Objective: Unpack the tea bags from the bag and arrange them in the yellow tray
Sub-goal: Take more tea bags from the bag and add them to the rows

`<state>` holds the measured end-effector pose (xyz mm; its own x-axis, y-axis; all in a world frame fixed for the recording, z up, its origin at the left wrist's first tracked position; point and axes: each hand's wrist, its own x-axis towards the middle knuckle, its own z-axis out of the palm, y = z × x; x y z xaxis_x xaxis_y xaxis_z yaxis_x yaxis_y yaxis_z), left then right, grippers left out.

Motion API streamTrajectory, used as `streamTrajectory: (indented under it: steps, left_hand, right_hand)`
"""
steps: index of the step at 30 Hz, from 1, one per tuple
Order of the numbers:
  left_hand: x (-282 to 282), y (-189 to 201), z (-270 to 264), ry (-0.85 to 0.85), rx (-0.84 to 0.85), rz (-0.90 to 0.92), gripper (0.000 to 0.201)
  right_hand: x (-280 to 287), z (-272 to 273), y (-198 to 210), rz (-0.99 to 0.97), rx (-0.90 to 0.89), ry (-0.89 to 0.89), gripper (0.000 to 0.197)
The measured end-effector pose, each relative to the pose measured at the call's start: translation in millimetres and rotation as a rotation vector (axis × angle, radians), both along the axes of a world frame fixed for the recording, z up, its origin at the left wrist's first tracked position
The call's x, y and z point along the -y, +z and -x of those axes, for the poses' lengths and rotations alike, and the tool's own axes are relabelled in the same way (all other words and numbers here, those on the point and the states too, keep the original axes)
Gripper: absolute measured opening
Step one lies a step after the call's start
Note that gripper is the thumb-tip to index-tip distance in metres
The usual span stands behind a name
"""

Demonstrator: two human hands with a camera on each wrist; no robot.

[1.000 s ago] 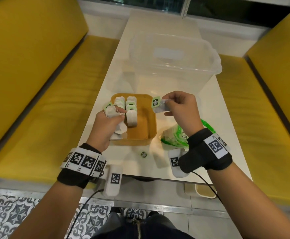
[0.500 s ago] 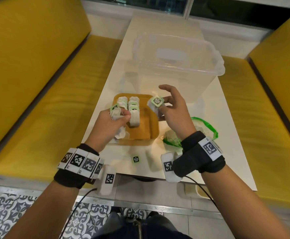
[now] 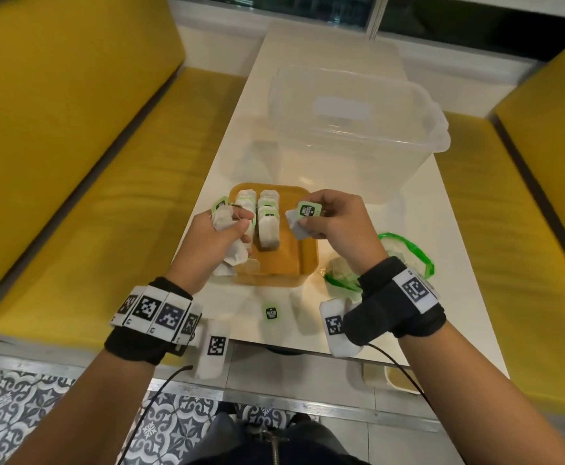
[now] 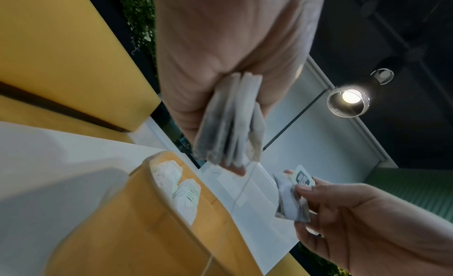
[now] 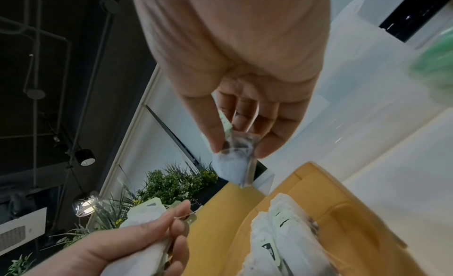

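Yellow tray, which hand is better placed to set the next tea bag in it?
Right. The right hand pinches a single tea bag over the yellow tray's open side, while the left hand grips a bunch of tea bags at its left edge.

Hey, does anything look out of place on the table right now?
Yes. One loose green tag lies alone on the table, nearer the person than the yellow tray, with no tea bag visibly attached. The tea bags in the tray stand in neat rows, so that stray tag looks dropped or torn off.
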<state>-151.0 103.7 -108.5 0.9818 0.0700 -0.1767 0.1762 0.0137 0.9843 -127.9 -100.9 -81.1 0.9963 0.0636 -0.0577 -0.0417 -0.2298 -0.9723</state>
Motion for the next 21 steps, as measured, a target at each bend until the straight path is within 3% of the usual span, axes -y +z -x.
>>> streamTrajectory:
  steps: [11,17,21]
  left_hand:
    - [1,29,-11,-0.063,0.111,0.006,0.024]
    - [19,29,-8,-0.164,0.022,-0.071,0.018]
    - [20,22,-9,-0.092,-0.002,-0.067,0.027]
  right_hand:
    - [2,-8,19,-0.084,0.011,0.068,0.052]
    - [-8,-1,20,-0.07,-0.013,0.121,0.04]
    - [-10,1,15,0.05,0.019,0.076,0.021]
